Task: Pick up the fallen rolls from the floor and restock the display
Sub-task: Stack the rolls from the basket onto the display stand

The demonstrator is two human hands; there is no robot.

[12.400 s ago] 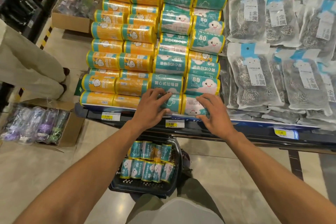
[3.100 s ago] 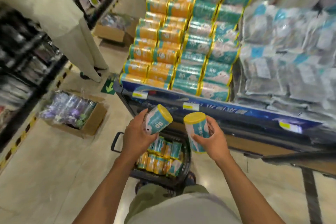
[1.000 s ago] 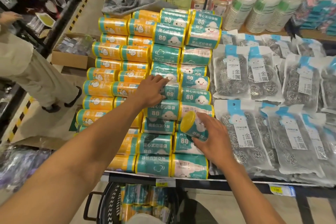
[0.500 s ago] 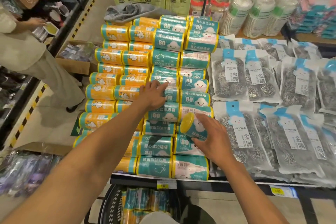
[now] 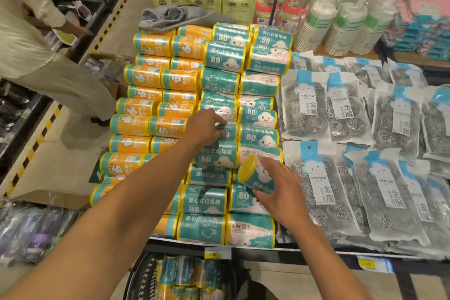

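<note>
Right hand [image 5: 282, 195] grips roll [image 5: 258, 176], seemingly by its base.

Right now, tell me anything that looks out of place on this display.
A crumpled grey cloth lies on the back of the stacked rolls, loose among packaged goods. The teal roll in the right hand sits tilted, not yet laid in line.
</note>
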